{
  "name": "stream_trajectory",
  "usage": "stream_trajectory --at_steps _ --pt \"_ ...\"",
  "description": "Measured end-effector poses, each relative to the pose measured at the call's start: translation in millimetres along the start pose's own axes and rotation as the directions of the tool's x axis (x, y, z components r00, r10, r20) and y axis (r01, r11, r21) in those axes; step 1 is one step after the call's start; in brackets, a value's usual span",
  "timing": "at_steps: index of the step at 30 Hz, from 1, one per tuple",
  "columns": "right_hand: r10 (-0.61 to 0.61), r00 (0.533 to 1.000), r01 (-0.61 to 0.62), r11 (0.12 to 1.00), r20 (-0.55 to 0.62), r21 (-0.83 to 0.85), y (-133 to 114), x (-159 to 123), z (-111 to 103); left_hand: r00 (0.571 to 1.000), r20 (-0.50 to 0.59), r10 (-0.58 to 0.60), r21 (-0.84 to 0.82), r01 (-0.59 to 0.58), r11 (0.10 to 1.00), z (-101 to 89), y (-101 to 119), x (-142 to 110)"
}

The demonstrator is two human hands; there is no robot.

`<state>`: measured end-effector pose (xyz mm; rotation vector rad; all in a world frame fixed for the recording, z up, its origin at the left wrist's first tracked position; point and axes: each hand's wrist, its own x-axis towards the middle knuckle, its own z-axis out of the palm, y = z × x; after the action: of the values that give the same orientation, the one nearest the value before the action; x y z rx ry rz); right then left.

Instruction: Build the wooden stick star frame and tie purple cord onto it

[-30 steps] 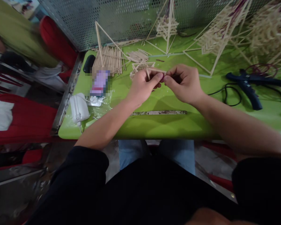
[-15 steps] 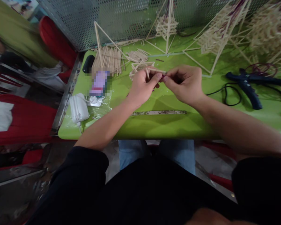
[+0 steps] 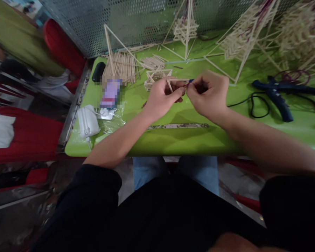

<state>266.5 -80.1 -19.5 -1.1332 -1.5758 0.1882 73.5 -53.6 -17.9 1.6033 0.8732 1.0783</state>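
My left hand (image 3: 160, 98) is closed around a small frame of thin wooden sticks (image 3: 169, 86), one stick running toward the right. Thumb and fingertips of my right hand (image 3: 211, 92) pinch a dark purple string (image 3: 188, 84) at the frame's right end. A bit of blue shows beside those fingertips; what it belongs to is hidden. Just behind my left hand, a small star-like stick structure (image 3: 157, 75) rests on the green table (image 3: 173, 143).
Loose sticks (image 3: 123, 68) are piled at the back left, near a phone (image 3: 110, 93) and a white charger (image 3: 88, 120). Tall stick frames (image 3: 186, 31) line the back. A dark blue glue gun (image 3: 275, 94) with its cord lies right; a flat strip (image 3: 178, 126) lies in front.
My right hand has shifted slightly right and turned a little, and the blue bit now shows at its fingertips. My left hand has moved slightly right, still holding the stick frame.
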Motion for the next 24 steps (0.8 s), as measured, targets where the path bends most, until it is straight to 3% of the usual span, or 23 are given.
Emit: stream_trajectory --at_steps 5,17,24 --pt "-0.050 0.999 0.050 0.994 0.007 -0.102 -2 -2 -7 0.996 -0.030 -0.079 -0.075 0.076 0.994 2.6 -2 1" --pt "-0.089 0.987 0.101 0.991 0.134 -0.091 3 1 -11 0.996 -0.011 -0.084 -0.144 0.081 0.986 -1.3 1 2" --pt "-0.053 0.993 0.055 0.998 0.105 -0.016 0 1 -11 0.996 -0.019 -0.085 -0.090 0.083 0.992 -2.8 7 0"
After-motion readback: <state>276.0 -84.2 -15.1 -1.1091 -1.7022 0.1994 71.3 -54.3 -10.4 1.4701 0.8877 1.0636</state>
